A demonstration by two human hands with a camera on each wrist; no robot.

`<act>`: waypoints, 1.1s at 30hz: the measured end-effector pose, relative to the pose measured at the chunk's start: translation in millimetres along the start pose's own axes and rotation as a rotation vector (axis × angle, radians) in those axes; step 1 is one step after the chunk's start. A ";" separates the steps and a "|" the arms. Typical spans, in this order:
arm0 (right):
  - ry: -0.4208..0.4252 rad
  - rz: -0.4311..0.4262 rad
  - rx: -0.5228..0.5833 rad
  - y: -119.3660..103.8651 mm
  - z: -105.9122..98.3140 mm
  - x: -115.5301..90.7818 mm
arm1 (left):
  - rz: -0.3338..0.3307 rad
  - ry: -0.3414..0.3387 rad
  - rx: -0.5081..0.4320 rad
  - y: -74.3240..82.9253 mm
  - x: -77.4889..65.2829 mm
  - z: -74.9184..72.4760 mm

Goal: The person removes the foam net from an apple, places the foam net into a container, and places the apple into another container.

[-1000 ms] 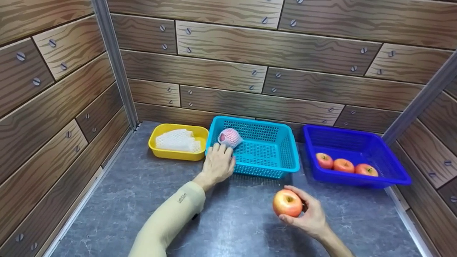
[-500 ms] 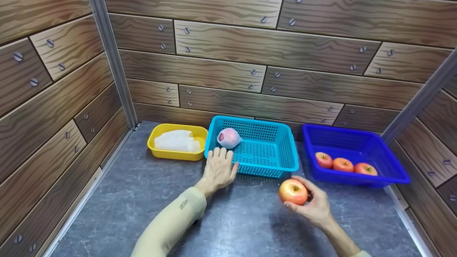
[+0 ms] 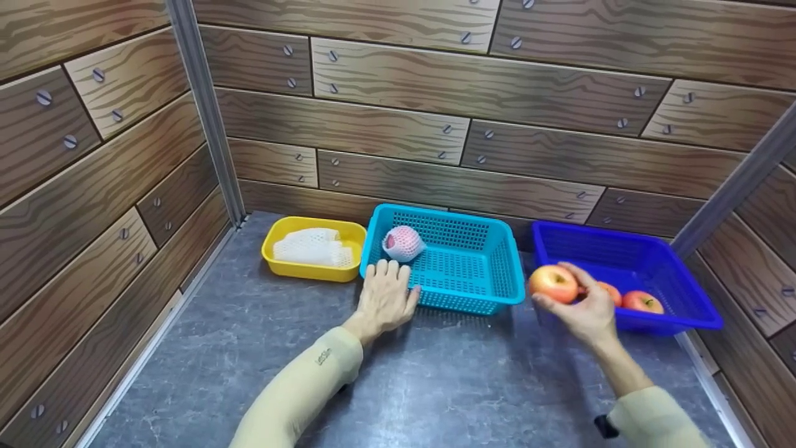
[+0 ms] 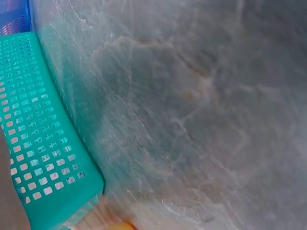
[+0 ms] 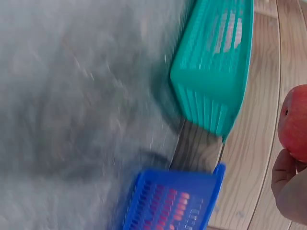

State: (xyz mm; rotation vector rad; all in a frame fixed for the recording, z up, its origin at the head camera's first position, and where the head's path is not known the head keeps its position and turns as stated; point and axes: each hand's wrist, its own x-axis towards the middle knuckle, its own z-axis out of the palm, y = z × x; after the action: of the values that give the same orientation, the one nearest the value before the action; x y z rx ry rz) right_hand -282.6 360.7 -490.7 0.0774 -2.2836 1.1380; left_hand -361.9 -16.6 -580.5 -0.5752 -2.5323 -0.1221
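My right hand grips a red-yellow apple between thumb and fingers, at the left front edge of the dark blue basket. The same apple shows at the right edge of the right wrist view. Inside the blue basket are more apples, partly hidden by the hand. My left hand rests at the front left rim of the turquoise basket, fingers extended over it. In that basket, at the back left, lies an apple in a pink-and-white foam net.
A yellow tray holding white foam nets stands left of the turquoise basket. Wood-patterned walls rise behind and at both sides of the grey tabletop. A narrow gap separates the turquoise and blue baskets.
My right hand has carried the apple up and to the right, from above the tabletop to the blue basket. The left hand has drawn back slightly from the netted apple, its fingers straighter.
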 end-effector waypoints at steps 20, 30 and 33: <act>-0.200 0.310 -0.379 76.3 -3.0 126.2 | -0.027 -0.079 -0.007 -3.1 8.2 0.0; -0.333 0.425 -0.480 109.5 8.0 148.2 | -0.034 -0.093 0.016 -3.2 8.0 -3.2; -0.356 0.443 -0.498 116.7 9.9 150.5 | -0.031 -0.090 0.019 -1.5 8.2 -3.5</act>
State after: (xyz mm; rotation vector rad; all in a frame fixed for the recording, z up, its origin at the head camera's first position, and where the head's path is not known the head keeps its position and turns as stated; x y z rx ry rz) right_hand -446.8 457.1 -500.2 -0.4754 -2.9378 0.7558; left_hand -367.2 -15.5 -573.2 -0.5451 -2.6276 -0.0844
